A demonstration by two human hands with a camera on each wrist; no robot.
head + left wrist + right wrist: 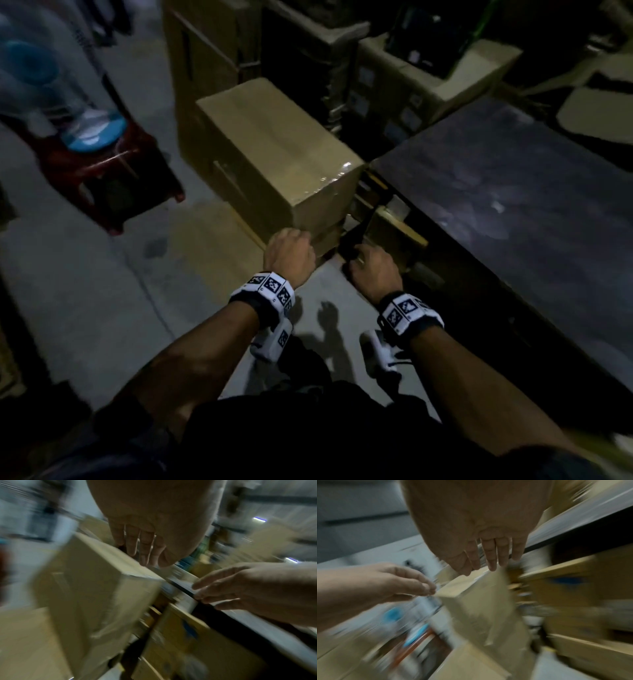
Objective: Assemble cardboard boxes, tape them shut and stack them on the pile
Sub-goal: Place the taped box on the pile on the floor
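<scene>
A closed, taped cardboard box [274, 150] sits on top of a pile of other boxes [202, 61] on the concrete floor [102, 291], just left of a dark table [513, 205]. Clear tape shines along its near top edge.

Both hands are in front of the box's near end, apart from it. The left hand [289, 255] is just below the box's near lower corner; its fingers [132, 543] are extended and loose in the left wrist view, holding nothing. The right hand [373, 270] is to the right of that, near the table's near left corner, before the dark gap between box and table. Its fingers [491, 553] are likewise stretched out and relaxed, empty. Both wrist views are heavily blurred, so whether any fingertip touches cardboard cannot be told.

The box's right side stands close against the table edge, with yellow-edged cartons [397, 226] stored under the table in that narrow gap. To the left, open floor runs to a red stool [113, 178] carrying a blue and white object [92, 130], well apart from the pile. More boxes crowd the far side.
</scene>
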